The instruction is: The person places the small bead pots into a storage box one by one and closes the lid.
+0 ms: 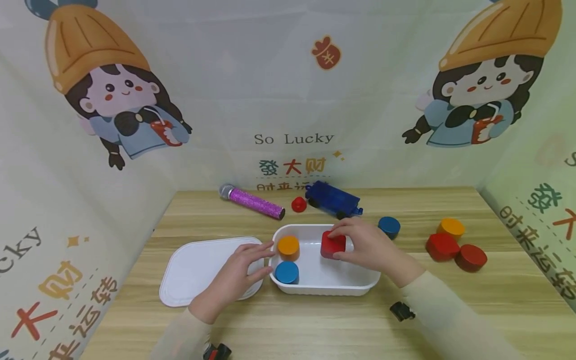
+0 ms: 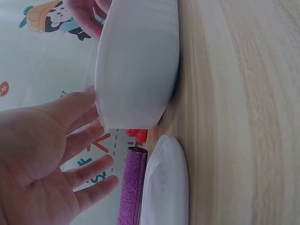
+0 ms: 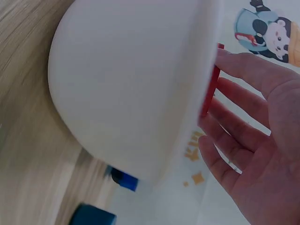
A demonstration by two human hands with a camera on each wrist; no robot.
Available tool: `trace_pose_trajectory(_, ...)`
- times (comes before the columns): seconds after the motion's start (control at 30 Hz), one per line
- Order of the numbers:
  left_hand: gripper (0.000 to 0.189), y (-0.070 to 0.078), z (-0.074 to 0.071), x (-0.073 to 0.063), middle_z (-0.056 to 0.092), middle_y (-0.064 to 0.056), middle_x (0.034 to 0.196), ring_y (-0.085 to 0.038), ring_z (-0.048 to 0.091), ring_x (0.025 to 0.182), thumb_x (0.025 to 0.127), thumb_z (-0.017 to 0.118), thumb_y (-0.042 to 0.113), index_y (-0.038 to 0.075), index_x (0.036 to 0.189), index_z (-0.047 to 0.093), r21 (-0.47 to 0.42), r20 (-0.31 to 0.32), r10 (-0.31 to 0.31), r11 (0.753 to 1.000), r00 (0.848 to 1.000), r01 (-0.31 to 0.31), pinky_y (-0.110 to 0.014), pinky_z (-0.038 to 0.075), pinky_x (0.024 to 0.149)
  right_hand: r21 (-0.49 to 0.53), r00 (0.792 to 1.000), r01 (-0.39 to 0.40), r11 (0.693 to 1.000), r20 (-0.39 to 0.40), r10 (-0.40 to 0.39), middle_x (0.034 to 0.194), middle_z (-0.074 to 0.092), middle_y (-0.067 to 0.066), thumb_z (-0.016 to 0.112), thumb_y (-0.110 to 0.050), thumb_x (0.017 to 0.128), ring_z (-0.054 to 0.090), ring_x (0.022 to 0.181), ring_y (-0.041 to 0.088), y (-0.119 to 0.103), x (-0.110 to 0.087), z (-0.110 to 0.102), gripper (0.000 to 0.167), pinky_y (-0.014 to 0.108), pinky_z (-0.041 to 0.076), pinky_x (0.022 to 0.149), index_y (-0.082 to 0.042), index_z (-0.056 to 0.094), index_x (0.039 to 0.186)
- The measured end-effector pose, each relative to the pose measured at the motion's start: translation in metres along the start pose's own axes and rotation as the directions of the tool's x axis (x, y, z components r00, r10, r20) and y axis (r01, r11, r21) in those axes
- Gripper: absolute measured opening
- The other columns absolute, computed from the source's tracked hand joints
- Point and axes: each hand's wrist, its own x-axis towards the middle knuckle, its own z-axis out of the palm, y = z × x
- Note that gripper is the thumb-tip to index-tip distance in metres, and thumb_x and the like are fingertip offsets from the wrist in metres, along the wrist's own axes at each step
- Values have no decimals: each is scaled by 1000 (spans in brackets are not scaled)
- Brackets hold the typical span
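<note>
A white oblong container (image 1: 315,287) stands on the table. My right hand (image 1: 366,247) reaches over its right side and pinches a red block (image 1: 330,246) between thumb and fingers, inside the walls. The block's top edge shows above the rim in the right wrist view, and the wall hides the rest. At the container's left end, an orange round block (image 1: 288,248) and a blue round block (image 1: 287,273) stand one behind the other. My left hand (image 1: 234,275) has its fingers extended, with fingertips at the container's left rim; in the left wrist view the palm (image 2: 33,159) faces the camera.
A white lid (image 1: 202,270) lies left of the container. Behind are a purple glittery microphone (image 1: 254,201), a small red piece (image 1: 299,204) and a blue toy vehicle (image 1: 335,200). To the right are a blue block (image 1: 389,227), an orange block (image 1: 451,229) and two red blocks (image 1: 442,247).
</note>
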Motion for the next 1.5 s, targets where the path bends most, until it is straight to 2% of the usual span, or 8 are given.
trace_pose_trajectory(0.1, 40, 0, 0, 0, 56, -1, 154, -30, 52, 136, 96, 75, 25, 14, 134, 70, -1, -2, 3, 1000, 1000, -3, -54, 46, 115, 12, 999, 24, 1000, 24, -24, 131, 69, 7, 87, -28, 85, 61, 121, 28, -1, 9, 9, 39, 44, 60, 97, -16, 77, 121)
trace_pose_trajectory(0.33, 40, 1, 1, 0, 56, -2, 154, -31, 53, 135, 96, 75, 25, 13, 133, 71, -2, -1, 11, 1000, 1000, -11, -54, 46, 115, 56, 995, -10, 998, 103, 4, 129, 69, 7, 86, -21, 86, 61, 123, 26, -8, 27, 24, 36, 42, 58, 102, -13, 77, 120)
trace_pose_trajectory(0.53, 40, 2, 0, 0, 56, 0, 155, -30, 52, 136, 96, 75, 25, 14, 134, 71, 2, 3, -11, 1000, 1000, 11, -53, 45, 116, 68, 992, 19, 998, 121, -27, 127, 70, 9, 85, -17, 86, 60, 124, 30, -10, 38, 33, 33, 46, 54, 108, -10, 77, 118)
trace_pose_trajectory(0.73, 40, 2, -1, 0, 56, -1, 155, -29, 52, 137, 96, 75, 26, 15, 134, 70, -1, 10, -17, 1000, 1000, 17, -53, 45, 116, 58, 989, -5, 998, 145, -4, 129, 70, 9, 85, -18, 87, 61, 123, 29, -14, 45, 37, 34, 44, 55, 108, -12, 77, 119)
trace_pose_trajectory(1.17, 41, 0, -1, -1, 56, 0, 155, -29, 52, 136, 95, 76, 26, 15, 134, 70, -12, 2, -14, 1000, 1000, 14, -53, 46, 116, 68, 987, -51, 996, 157, 39, 133, 68, 8, 86, -18, 86, 60, 125, 28, -20, 48, 37, 38, 43, 56, 105, -13, 76, 122)
trace_pose_trajectory(1.37, 41, 0, -1, -1, 57, -1, 154, -30, 53, 136, 95, 76, 26, 15, 134, 70, -5, -7, -3, 1000, 1000, 3, -53, 46, 115, 43, 994, -22, 999, 104, 17, 134, 68, 8, 83, -20, 89, 60, 128, 29, -13, 40, 28, 36, 47, 53, 109, -13, 75, 123)
trace_pose_trajectory(1.5, 41, 1, -1, -1, 57, -1, 154, -30, 53, 136, 95, 76, 26, 15, 134, 70, 4, -6, -4, 1000, 1000, 4, -52, 46, 116, 26, 996, -44, 999, 74, 42, 136, 66, 9, 81, -22, 91, 59, 130, 30, -5, 31, 18, 35, 50, 52, 110, -14, 75, 124)
